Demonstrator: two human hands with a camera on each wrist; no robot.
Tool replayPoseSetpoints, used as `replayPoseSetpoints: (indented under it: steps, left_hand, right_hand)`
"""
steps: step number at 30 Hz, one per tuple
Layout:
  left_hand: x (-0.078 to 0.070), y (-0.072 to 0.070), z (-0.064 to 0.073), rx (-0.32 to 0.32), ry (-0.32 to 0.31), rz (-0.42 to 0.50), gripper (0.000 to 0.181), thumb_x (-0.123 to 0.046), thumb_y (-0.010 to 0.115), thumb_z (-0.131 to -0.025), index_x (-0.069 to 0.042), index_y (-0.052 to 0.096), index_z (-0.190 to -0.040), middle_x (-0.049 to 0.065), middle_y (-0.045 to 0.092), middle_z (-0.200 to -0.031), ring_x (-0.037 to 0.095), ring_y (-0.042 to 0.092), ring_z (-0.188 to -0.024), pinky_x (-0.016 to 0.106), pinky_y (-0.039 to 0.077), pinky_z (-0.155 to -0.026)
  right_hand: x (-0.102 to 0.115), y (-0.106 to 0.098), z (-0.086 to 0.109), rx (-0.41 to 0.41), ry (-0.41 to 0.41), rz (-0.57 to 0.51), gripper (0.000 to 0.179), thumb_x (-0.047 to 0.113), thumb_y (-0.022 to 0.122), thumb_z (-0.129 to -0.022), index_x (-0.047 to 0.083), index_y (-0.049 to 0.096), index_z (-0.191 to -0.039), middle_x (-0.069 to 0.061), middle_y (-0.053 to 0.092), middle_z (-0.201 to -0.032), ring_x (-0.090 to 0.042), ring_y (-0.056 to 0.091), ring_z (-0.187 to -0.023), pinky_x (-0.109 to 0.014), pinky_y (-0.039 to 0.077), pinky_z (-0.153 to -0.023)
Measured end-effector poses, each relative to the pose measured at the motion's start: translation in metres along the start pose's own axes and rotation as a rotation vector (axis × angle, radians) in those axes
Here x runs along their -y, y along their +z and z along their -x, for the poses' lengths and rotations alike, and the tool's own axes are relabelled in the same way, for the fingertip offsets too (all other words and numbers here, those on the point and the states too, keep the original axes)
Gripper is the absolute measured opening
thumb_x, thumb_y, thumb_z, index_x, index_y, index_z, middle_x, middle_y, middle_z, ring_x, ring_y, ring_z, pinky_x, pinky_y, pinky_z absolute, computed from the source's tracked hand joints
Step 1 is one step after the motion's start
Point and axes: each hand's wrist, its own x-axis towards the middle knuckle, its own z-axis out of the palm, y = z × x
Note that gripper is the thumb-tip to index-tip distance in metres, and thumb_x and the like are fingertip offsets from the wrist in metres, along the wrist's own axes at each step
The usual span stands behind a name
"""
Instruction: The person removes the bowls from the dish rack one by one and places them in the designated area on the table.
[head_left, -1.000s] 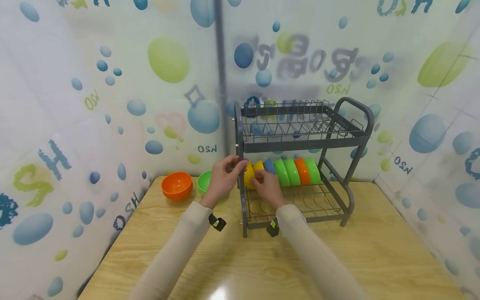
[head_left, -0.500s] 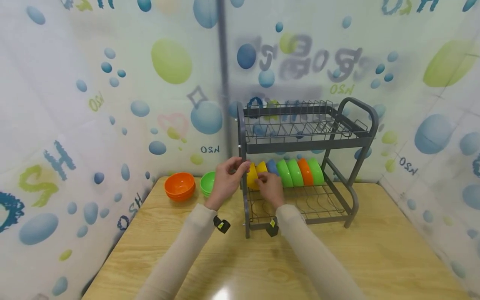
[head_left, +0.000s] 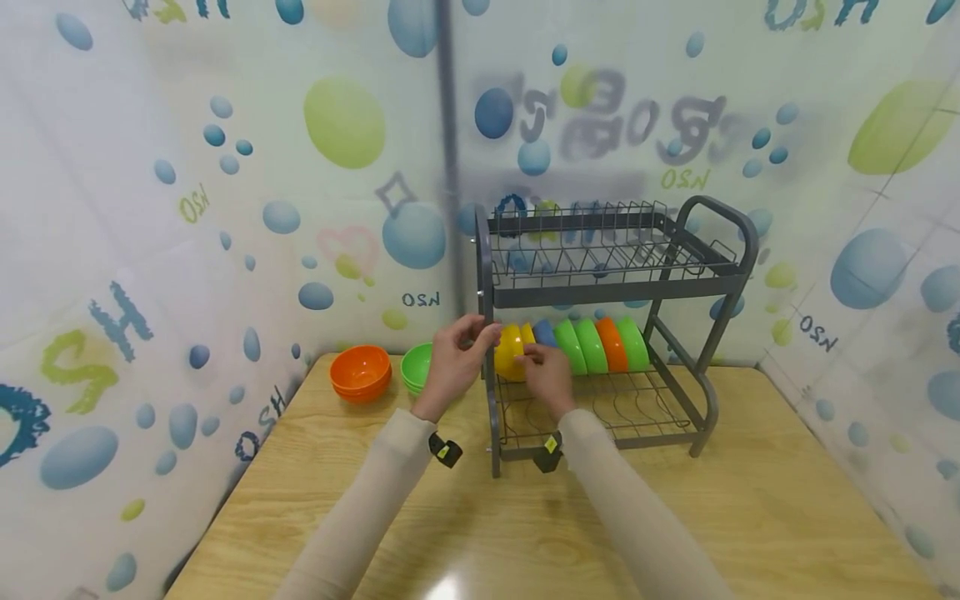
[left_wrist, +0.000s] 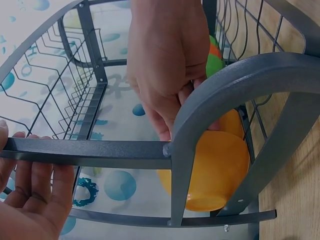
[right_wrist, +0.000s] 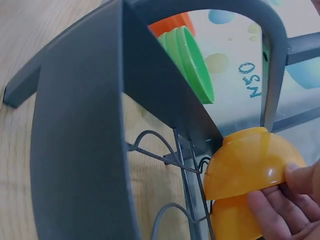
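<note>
On the lower tier of a dark dish rack (head_left: 600,293) stands a row of bowls on edge. My right hand (head_left: 549,377) pinches the rim of the leftmost yellow bowl (right_wrist: 250,162). In the right wrist view the thumb presses its outside while the fingers reach in at the rim, beside a second yellow bowl (right_wrist: 231,220). My left hand (head_left: 453,367) grips the rack's side bar (left_wrist: 100,152), fingers behind it, as the left wrist view shows. Right of the yellow bowls come a blue bowl (head_left: 545,334), green bowls (head_left: 591,348), an orange bowl (head_left: 612,343) and another green one.
Left of the rack, stacked orange bowls (head_left: 360,373) and stacked green bowls (head_left: 415,365) stand on the wooden table (head_left: 360,492). The rack's wire upper tier (head_left: 592,250) overhangs the row. A patterned curtain (head_left: 345,200) closes the back and sides.
My right hand has shifted slightly right, and the leftmost yellow bowl has moved a little right, closer to its yellow neighbour. The left hand stays at the rack. The head view has panned slightly left.
</note>
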Motion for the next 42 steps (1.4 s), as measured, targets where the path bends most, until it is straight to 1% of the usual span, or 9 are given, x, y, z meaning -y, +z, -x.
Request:
replayPoseSetpoints:
  steps: [5, 11, 16, 20, 24, 28, 33, 38, 42]
  left_hand:
    - [0.000, 0.000, 0.000, -0.002, -0.002, -0.005, 0.026, -0.027, 0.065, -0.102, -0.003, 0.073, -0.110, 0.014, 0.074, -0.095, 0.026, 0.069, -0.089, 0.040, 0.061, -0.090]
    - [0.000, 0.001, 0.001, -0.002, -0.021, 0.013, 0.025, -0.028, 0.065, -0.102, -0.006, 0.073, -0.110, 0.019, 0.074, -0.099, 0.027, 0.069, -0.091, 0.042, 0.061, -0.092]
    - [-0.002, 0.001, 0.001, -0.002, -0.025, 0.007, 0.024, -0.029, 0.065, -0.102, -0.007, 0.074, -0.108, 0.022, 0.073, -0.099, 0.027, 0.070, -0.091, 0.043, 0.061, -0.092]
    - [-0.003, 0.000, 0.001, -0.006, -0.023, -0.018, 0.025, -0.030, 0.066, -0.102, -0.008, 0.073, -0.107, 0.013, 0.074, -0.095, 0.024, 0.069, -0.088, 0.035, 0.060, -0.087]
    - [-0.003, 0.000, 0.001, -0.006, -0.019, -0.025, 0.025, -0.032, 0.066, -0.102, -0.008, 0.073, -0.106, 0.011, 0.074, -0.094, 0.021, 0.068, -0.086, 0.029, 0.060, -0.084]
    - [-0.003, 0.000, 0.001, -0.006, -0.022, -0.021, 0.025, -0.033, 0.066, -0.101, -0.009, 0.073, -0.106, 0.010, 0.074, -0.094, 0.021, 0.068, -0.087, 0.028, 0.060, -0.084]
    - [-0.002, 0.000, 0.001, -0.007, -0.037, -0.003, 0.026, -0.031, 0.066, -0.101, -0.007, 0.073, -0.107, 0.016, 0.074, -0.098, 0.028, 0.070, -0.091, 0.030, 0.060, -0.086]
    - [-0.001, 0.001, 0.001, -0.008, -0.055, -0.002, 0.025, -0.026, 0.065, -0.102, -0.002, 0.072, -0.110, 0.023, 0.073, -0.102, 0.035, 0.069, -0.095, 0.026, 0.057, -0.085]
    - [-0.009, 0.002, 0.002, -0.011, -0.075, -0.005, 0.022, -0.020, 0.064, -0.103, 0.000, 0.071, -0.109, 0.024, 0.072, -0.100, 0.039, 0.068, -0.096, 0.023, 0.056, -0.083]
  right_hand:
    - [-0.005, -0.001, -0.002, 0.018, 0.086, -0.189, 0.030, 0.011, 0.068, -0.099, -0.002, 0.070, -0.126, -0.022, 0.072, -0.121, -0.029, 0.075, -0.096, -0.030, 0.064, -0.075]
    - [-0.004, -0.006, -0.001, 0.051, 0.202, -0.365, 0.036, 0.012, 0.067, -0.100, -0.002, 0.064, -0.133, -0.023, 0.068, -0.130, -0.024, 0.073, -0.099, -0.032, 0.064, -0.084]
    - [-0.004, -0.011, -0.002, 0.074, 0.273, -0.454, 0.038, 0.014, 0.065, -0.101, 0.001, 0.061, -0.136, -0.020, 0.066, -0.134, -0.018, 0.072, -0.100, -0.034, 0.061, -0.093]
    - [-0.002, -0.017, -0.002, 0.094, 0.294, -0.502, 0.038, 0.014, 0.063, -0.102, 0.002, 0.060, -0.138, -0.020, 0.065, -0.134, -0.016, 0.072, -0.101, -0.036, 0.059, -0.098]
    - [-0.002, -0.023, -0.001, 0.112, 0.287, -0.529, 0.039, 0.013, 0.062, -0.103, 0.001, 0.057, -0.140, -0.022, 0.063, -0.137, -0.013, 0.072, -0.098, -0.037, 0.058, -0.100]
    - [-0.002, -0.030, 0.000, 0.121, 0.279, -0.530, 0.040, 0.014, 0.063, -0.103, 0.001, 0.057, -0.140, -0.022, 0.062, -0.140, -0.011, 0.073, -0.095, -0.037, 0.057, -0.101]
    - [0.000, -0.038, 0.001, 0.135, 0.254, -0.505, 0.039, 0.015, 0.064, -0.102, 0.003, 0.058, -0.138, -0.020, 0.063, -0.139, -0.010, 0.073, -0.095, -0.034, 0.058, -0.099]
    - [0.004, -0.045, 0.006, 0.146, 0.221, -0.470, 0.037, 0.016, 0.066, -0.101, 0.003, 0.061, -0.135, -0.019, 0.064, -0.136, -0.011, 0.073, -0.098, -0.029, 0.060, -0.094]
    - [0.006, -0.052, 0.012, 0.149, 0.179, -0.430, 0.034, 0.016, 0.067, -0.100, 0.003, 0.063, -0.131, -0.017, 0.067, -0.132, -0.012, 0.072, -0.099, -0.028, 0.061, -0.092]
